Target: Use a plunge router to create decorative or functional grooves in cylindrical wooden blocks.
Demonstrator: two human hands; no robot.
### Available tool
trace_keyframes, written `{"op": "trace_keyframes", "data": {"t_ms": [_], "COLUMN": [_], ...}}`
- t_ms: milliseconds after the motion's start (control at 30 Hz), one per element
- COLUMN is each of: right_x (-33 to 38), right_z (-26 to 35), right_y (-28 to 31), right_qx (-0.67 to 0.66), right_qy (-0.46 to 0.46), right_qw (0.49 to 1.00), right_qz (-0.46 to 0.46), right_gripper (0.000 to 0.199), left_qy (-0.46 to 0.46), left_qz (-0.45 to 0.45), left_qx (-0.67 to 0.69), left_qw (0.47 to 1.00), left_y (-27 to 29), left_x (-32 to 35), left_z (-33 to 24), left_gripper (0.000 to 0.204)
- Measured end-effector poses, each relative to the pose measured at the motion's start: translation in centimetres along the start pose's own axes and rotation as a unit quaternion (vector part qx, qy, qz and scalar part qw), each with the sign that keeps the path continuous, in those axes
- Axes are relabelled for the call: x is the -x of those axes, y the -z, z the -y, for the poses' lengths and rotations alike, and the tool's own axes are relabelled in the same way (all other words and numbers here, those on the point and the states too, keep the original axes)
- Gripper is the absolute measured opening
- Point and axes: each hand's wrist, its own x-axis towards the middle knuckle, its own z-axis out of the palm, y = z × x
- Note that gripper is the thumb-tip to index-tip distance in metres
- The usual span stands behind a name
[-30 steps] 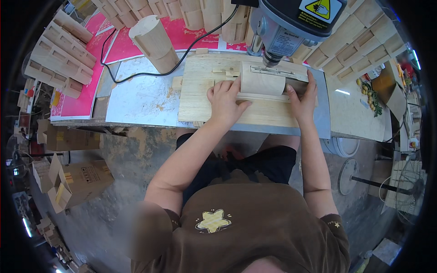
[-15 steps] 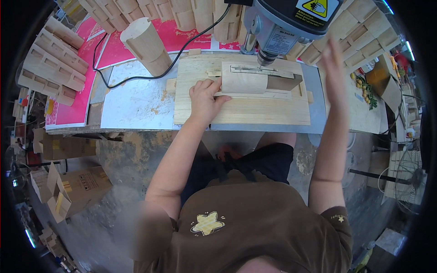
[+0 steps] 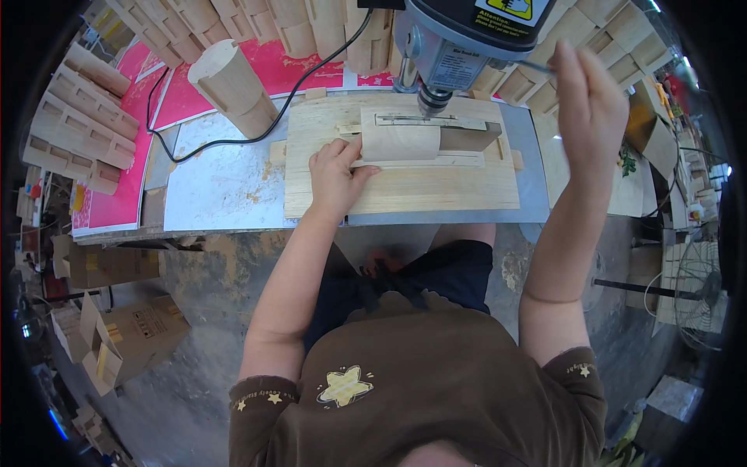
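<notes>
My left hand (image 3: 336, 177) is closed on the left end of a pale wooden cylinder (image 3: 401, 143), thumb along the base in front of it. The cylinder lies sideways in a jig on a flat wooden board (image 3: 412, 191), its slotted face up. Directly over that slot stands the drill chuck (image 3: 433, 101) of a bench drill press (image 3: 451, 58); the bit's tip is hard to make out. Raised at the machine's right side, my right hand (image 3: 593, 109) is closed around the end of the metal feed lever (image 3: 537, 68), most of the grip hidden by the fingers.
Slotted wooden cylinders (image 3: 89, 117) stand in rows along the left and back. A single cylinder (image 3: 237, 87) stands apart, with a black cable (image 3: 233, 141) curving past it. Cardboard boxes (image 3: 136, 335) sit on the floor at left. A fan (image 3: 704, 292) is at far right.
My right hand has gone from open and upright beside the drill press to closed on its lever. The chuck appears slightly lower. My left hand keeps its hold; the whole view has shifted slightly.
</notes>
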Motion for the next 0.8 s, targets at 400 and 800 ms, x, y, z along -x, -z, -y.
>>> {"op": "trace_keyframes", "data": {"t_ms": [400, 800], "right_x": [10.2, 3.3], "right_z": [-2.8, -1.3], "right_y": [-7.7, -2.6], "right_qx": [-0.156, -0.106], "right_qy": [-0.019, 0.050], "right_qw": [0.981, 0.986], "right_qz": [-0.116, -0.120], "right_gripper": [0.013, 0.022], "left_qy": [0.006, 0.020], "left_qz": [0.006, 0.008], "left_qx": [0.007, -0.018], "left_qw": [1.000, 1.000], "left_y": [-0.2, -0.1], "left_x": [-0.4, -0.2], "left_z": [-0.4, -0.8], "left_gripper": [0.053, 0.053]}}
